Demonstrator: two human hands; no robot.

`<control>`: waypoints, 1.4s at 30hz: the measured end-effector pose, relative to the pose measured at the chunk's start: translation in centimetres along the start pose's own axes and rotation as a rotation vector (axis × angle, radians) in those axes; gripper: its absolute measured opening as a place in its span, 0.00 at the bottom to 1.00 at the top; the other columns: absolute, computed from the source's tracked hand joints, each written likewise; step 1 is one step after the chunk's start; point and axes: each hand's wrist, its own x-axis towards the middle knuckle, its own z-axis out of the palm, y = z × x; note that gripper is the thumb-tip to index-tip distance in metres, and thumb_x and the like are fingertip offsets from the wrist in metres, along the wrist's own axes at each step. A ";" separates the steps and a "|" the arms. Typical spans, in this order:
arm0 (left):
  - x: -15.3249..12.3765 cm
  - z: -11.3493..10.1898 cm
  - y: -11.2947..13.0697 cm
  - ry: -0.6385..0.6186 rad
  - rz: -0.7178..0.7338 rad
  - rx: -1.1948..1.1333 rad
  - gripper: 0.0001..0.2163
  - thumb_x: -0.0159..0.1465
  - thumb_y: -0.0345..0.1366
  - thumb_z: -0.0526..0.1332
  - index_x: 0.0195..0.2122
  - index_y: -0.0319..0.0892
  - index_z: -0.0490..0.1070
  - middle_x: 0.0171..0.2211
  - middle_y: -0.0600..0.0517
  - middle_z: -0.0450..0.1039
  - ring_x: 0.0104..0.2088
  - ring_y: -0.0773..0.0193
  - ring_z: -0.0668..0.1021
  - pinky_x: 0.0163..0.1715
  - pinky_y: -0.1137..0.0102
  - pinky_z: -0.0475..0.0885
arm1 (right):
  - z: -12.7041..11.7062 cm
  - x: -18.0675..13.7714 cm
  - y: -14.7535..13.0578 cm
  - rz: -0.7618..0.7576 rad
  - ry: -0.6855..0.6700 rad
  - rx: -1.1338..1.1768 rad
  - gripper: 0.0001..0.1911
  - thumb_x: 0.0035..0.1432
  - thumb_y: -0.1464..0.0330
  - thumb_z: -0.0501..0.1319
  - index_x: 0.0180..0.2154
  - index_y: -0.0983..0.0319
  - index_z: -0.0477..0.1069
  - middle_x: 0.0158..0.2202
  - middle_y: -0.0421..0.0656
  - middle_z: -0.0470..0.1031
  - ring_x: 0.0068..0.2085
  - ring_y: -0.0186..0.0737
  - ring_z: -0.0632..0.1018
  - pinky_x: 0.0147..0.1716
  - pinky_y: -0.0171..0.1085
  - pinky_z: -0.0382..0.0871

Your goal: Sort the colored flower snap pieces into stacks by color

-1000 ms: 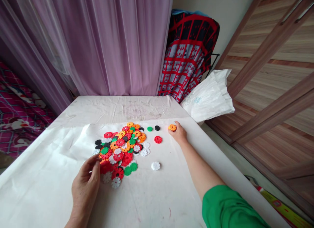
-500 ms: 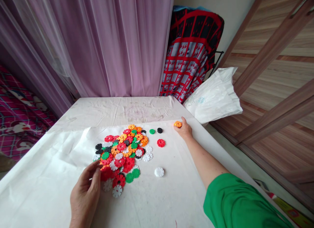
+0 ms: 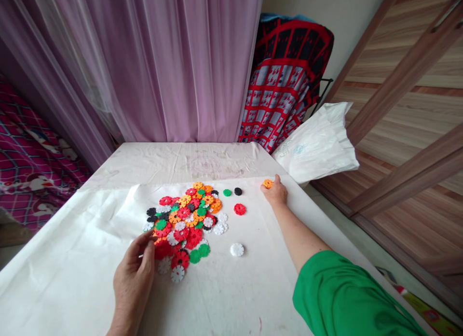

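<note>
At the far right of the table, my right hand [image 3: 276,191] grips an orange notched plastic disc [image 3: 267,183] between thumb and fingers, close to the cloth. My left hand [image 3: 134,271] rests at the near left side of a mixed heap of notched discs [image 3: 183,225] in red, orange, green, white and black. Its fingers are bent, with a gap between thumb and forefinger, and the fingertips reach the heap's edge. Between the hands lie a green disc [image 3: 226,192], a black disc [image 3: 238,191], a red disc [image 3: 239,209] and a white disc [image 3: 237,249], each set apart.
A white cloth covers the table [image 3: 202,302]. The white bag [image 3: 318,145] stands at the far right edge. Behind are a purple curtain [image 3: 188,65], a chair draped in red and black checked cloth [image 3: 278,85] and a wooden wardrobe [image 3: 408,133].
The camera view has shifted slightly, moving the heap and both hands a little to the right in the picture. My right hand still has the orange disc; my left remains beside the heap.
</note>
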 end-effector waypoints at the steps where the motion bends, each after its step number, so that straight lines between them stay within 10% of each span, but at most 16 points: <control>1: 0.0 0.0 0.0 -0.002 -0.006 -0.006 0.24 0.52 0.55 0.59 0.44 0.48 0.79 0.39 0.51 0.83 0.35 0.57 0.81 0.32 0.67 0.74 | 0.0 0.0 0.0 -0.003 0.002 0.002 0.39 0.60 0.59 0.61 0.67 0.71 0.56 0.47 0.58 0.79 0.49 0.56 0.79 0.47 0.43 0.69; 13: -0.3 0.0 1.0 -0.021 -0.015 -0.034 0.22 0.53 0.53 0.58 0.43 0.47 0.79 0.38 0.50 0.83 0.32 0.59 0.80 0.30 0.69 0.74 | 0.6 -0.6 1.9 0.035 0.053 0.383 0.42 0.50 0.60 0.66 0.64 0.65 0.60 0.58 0.57 0.72 0.57 0.53 0.74 0.56 0.46 0.66; 20: -0.3 0.0 1.0 -0.026 0.016 -0.040 0.21 0.55 0.51 0.57 0.43 0.48 0.79 0.36 0.51 0.83 0.30 0.61 0.79 0.29 0.70 0.73 | 0.1 -5.9 3.8 0.117 0.184 0.746 0.25 0.45 0.64 0.60 0.47 0.63 0.75 0.42 0.50 0.80 0.41 0.48 0.79 0.48 0.45 0.72; 25: -0.1 0.2 0.4 -0.019 0.071 -0.062 0.19 0.57 0.50 0.57 0.43 0.49 0.79 0.37 0.52 0.83 0.31 0.61 0.80 0.31 0.69 0.74 | 0.2 -13.2 -0.6 -0.036 0.077 0.818 0.13 0.53 0.60 0.58 0.35 0.59 0.76 0.35 0.45 0.82 0.37 0.45 0.80 0.39 0.41 0.74; 30: 0.0 0.3 0.2 -0.012 0.078 -0.090 0.17 0.58 0.47 0.58 0.43 0.49 0.79 0.38 0.52 0.83 0.35 0.59 0.81 0.33 0.69 0.74 | -1.8 -17.4 -7.7 -0.684 -0.158 0.512 0.11 0.50 0.68 0.66 0.39 0.56 0.76 0.44 0.44 0.82 0.51 0.48 0.76 0.55 0.46 0.67; 42: -0.2 0.5 0.0 -0.036 0.049 -0.080 0.17 0.60 0.47 0.57 0.46 0.51 0.79 0.40 0.53 0.83 0.39 0.59 0.82 0.38 0.68 0.75 | -2.8 -17.6 -11.3 -0.736 -0.372 0.134 0.21 0.55 0.72 0.64 0.51 0.60 0.68 0.52 0.49 0.76 0.51 0.46 0.77 0.48 0.41 0.68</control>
